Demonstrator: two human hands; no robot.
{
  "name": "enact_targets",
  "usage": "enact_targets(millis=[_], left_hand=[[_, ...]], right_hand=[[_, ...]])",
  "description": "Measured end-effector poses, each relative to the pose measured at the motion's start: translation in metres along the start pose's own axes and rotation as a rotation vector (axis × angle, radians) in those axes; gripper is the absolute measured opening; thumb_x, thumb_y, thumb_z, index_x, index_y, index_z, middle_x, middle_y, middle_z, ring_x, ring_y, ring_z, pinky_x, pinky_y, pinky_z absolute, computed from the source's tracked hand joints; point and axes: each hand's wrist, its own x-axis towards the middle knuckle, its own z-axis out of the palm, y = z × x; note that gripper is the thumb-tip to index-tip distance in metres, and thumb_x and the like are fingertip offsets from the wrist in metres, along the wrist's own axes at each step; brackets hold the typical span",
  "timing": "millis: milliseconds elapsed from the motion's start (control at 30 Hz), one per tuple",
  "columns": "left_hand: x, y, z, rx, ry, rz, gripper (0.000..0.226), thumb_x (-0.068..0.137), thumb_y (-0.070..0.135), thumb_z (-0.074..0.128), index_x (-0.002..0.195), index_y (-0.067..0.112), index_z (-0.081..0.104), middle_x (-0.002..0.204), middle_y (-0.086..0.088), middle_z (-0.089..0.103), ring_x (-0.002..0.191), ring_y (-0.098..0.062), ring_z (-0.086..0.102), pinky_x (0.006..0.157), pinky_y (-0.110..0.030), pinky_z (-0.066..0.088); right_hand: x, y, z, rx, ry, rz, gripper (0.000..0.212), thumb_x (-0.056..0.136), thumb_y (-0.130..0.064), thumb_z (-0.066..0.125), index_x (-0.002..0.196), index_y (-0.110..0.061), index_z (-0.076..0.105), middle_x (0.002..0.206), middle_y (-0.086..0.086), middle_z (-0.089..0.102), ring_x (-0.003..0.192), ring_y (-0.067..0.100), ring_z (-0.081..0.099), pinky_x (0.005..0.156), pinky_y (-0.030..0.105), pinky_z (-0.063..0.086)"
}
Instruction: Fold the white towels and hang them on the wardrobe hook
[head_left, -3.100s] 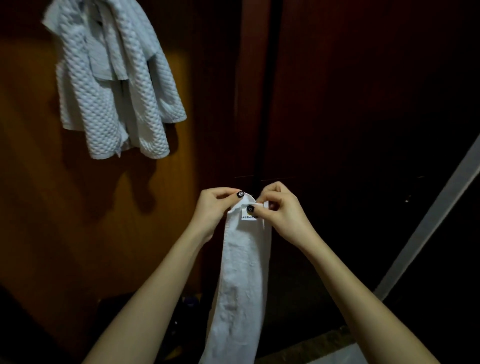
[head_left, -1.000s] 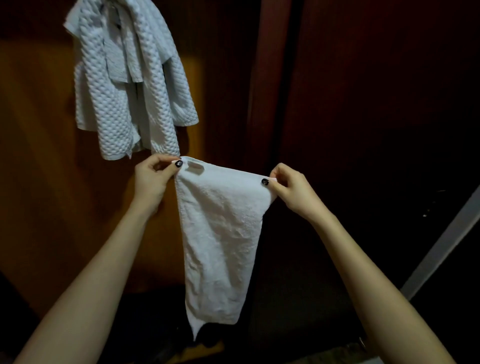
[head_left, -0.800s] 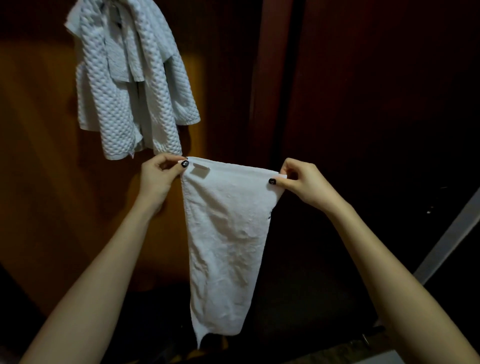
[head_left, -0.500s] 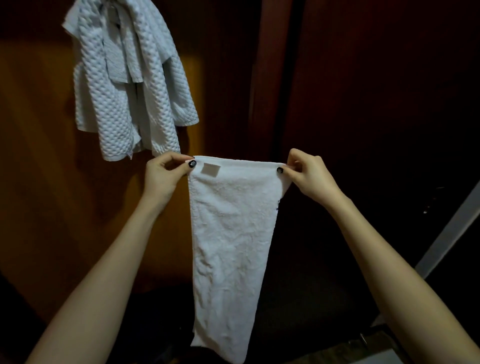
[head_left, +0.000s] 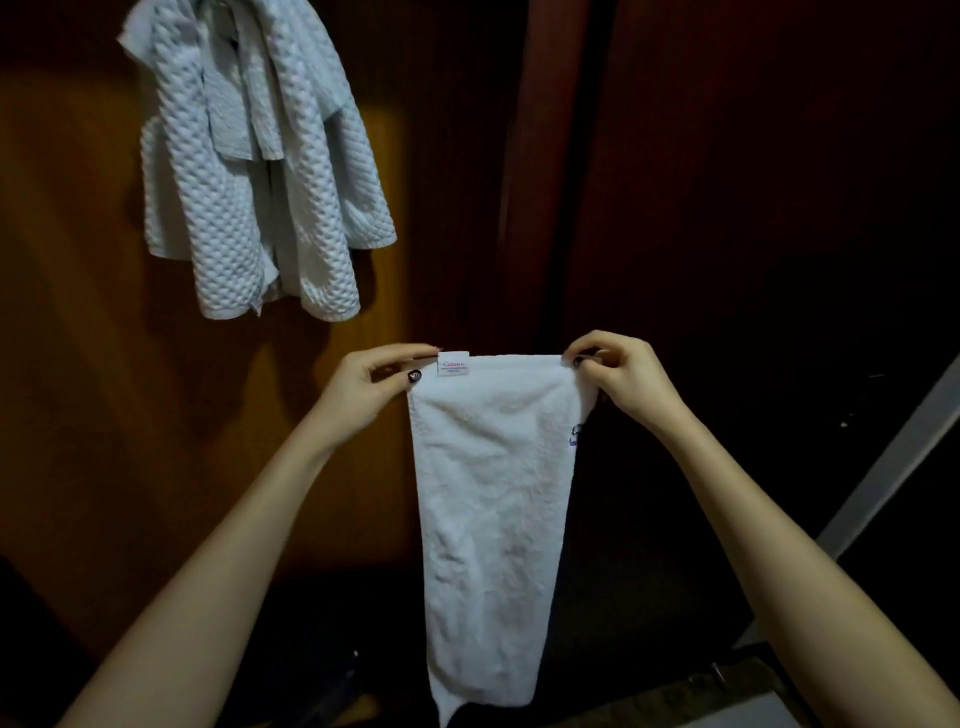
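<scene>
A white towel hangs straight down in front of me, its top edge pulled level between both hands. My left hand pinches the top left corner beside a small sewn label. My right hand pinches the top right corner. The towel narrows toward its lower end, which tapers to a point at the bottom left. Higher up on the left, white quilted towels hang bunched against the wardrobe door; the hook itself is hidden under them.
The orange-brown wardrobe door fills the left side, with a dark red-brown panel on the right. A pale diagonal rail crosses the right edge. The floor area below is dark and hard to make out.
The towel went from a narrow strip held with both hands together to a wide panel spread between them. Over the last second its top edge levelled out and the label turned up.
</scene>
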Motion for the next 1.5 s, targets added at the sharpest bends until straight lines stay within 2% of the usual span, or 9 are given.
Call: enact_targets(millis=[200, 367, 533, 667, 800, 933, 1200, 1400, 1500], left_hand=[[0.006, 0.004, 0.006, 0.182, -0.146, 0.014, 0.049, 0.086, -0.017, 0.047, 0.105, 0.020, 0.072, 0.094, -0.003, 0.055, 0.090, -0.010, 0.055, 0.080, -0.012, 0.042], [0.014, 0.008, 0.013, 0.294, -0.076, 0.051, 0.033, 0.091, -0.010, 0.050, 0.103, 0.009, 0.074, 0.091, 0.003, 0.052, 0.085, -0.007, 0.053, 0.077, -0.009, 0.039], [0.013, -0.002, 0.026, 0.373, -0.041, -0.002, 0.026, 0.091, 0.002, 0.055, 0.104, 0.014, 0.074, 0.092, 0.000, 0.053, 0.070, -0.003, 0.048, 0.062, -0.011, 0.036], [0.017, -0.010, 0.038, 0.358, 0.133, -0.028, 0.014, 0.088, 0.009, 0.066, 0.099, 0.011, 0.075, 0.089, 0.000, 0.054, 0.075, -0.004, 0.051, 0.064, -0.008, 0.036], [0.022, -0.009, 0.042, 0.394, 0.249, 0.025, 0.013, 0.088, 0.010, 0.065, 0.097, 0.008, 0.074, 0.086, 0.001, 0.051, 0.074, -0.002, 0.050, 0.063, -0.005, 0.035], [0.026, -0.003, 0.045, 0.367, 0.354, 0.071, 0.011, 0.085, 0.011, 0.069, 0.095, 0.007, 0.074, 0.087, 0.000, 0.050, 0.073, -0.002, 0.048, 0.064, -0.005, 0.034], [0.029, 0.011, 0.031, 0.267, 0.465, 0.259, 0.014, 0.080, -0.001, 0.071, 0.091, 0.007, 0.068, 0.092, 0.004, 0.048, 0.086, 0.008, 0.050, 0.074, -0.005, 0.036], [0.038, 0.025, 0.019, 0.226, 0.471, 0.321, 0.018, 0.081, 0.000, 0.072, 0.096, 0.009, 0.067, 0.093, 0.010, 0.045, 0.088, 0.007, 0.049, 0.078, -0.007, 0.036], [0.041, 0.032, 0.014, 0.232, 0.457, 0.327, 0.016, 0.082, 0.001, 0.071, 0.096, 0.006, 0.067, 0.093, 0.007, 0.045, 0.087, 0.006, 0.049, 0.077, -0.007, 0.036]], right_hand=[[-0.006, 0.012, -0.007, 0.031, -0.011, 0.022, 0.036, 0.085, 0.008, 0.051, 0.084, -0.022, 0.071, 0.085, -0.011, 0.068, 0.083, 0.005, 0.064, 0.073, 0.022, 0.048], [-0.006, 0.015, 0.000, 0.006, 0.106, 0.033, 0.040, 0.081, 0.007, 0.051, 0.071, -0.028, 0.066, 0.080, 0.004, 0.068, 0.080, 0.030, 0.062, 0.070, 0.042, 0.049], [-0.001, 0.020, 0.002, -0.123, 0.013, 0.137, 0.034, 0.093, -0.003, 0.045, 0.087, -0.027, 0.069, 0.081, 0.012, 0.068, 0.065, 0.036, 0.058, 0.065, 0.053, 0.054], [-0.006, 0.018, 0.000, -0.225, -0.106, 0.065, 0.038, 0.089, 0.007, 0.050, 0.082, -0.023, 0.073, 0.095, 0.004, 0.065, 0.080, 0.022, 0.062, 0.071, 0.023, 0.051], [-0.012, 0.016, 0.007, -0.227, -0.111, 0.031, 0.035, 0.089, 0.006, 0.050, 0.088, -0.017, 0.076, 0.093, -0.004, 0.056, 0.083, 0.020, 0.060, 0.071, 0.033, 0.049], [-0.013, 0.011, 0.021, -0.249, 0.043, -0.035, 0.020, 0.088, 0.000, 0.057, 0.096, -0.011, 0.073, 0.092, -0.002, 0.046, 0.077, 0.004, 0.049, 0.067, 0.011, 0.040], [-0.017, 0.009, 0.040, -0.124, 0.385, -0.207, 0.021, 0.084, 0.015, 0.058, 0.094, 0.002, 0.071, 0.100, 0.012, 0.059, 0.089, 0.018, 0.058, 0.077, 0.014, 0.044], [-0.007, 0.001, 0.050, 0.008, 0.303, -0.122, 0.035, 0.083, 0.002, 0.063, 0.117, -0.005, 0.056, 0.129, 0.000, 0.041, 0.111, -0.001, 0.045, 0.091, 0.012, 0.042], [-0.002, -0.007, 0.051, 0.092, 0.322, -0.100, 0.039, 0.082, 0.000, 0.064, 0.118, -0.009, 0.051, 0.129, 0.000, 0.035, 0.114, 0.002, 0.044, 0.084, 0.020, 0.047]])
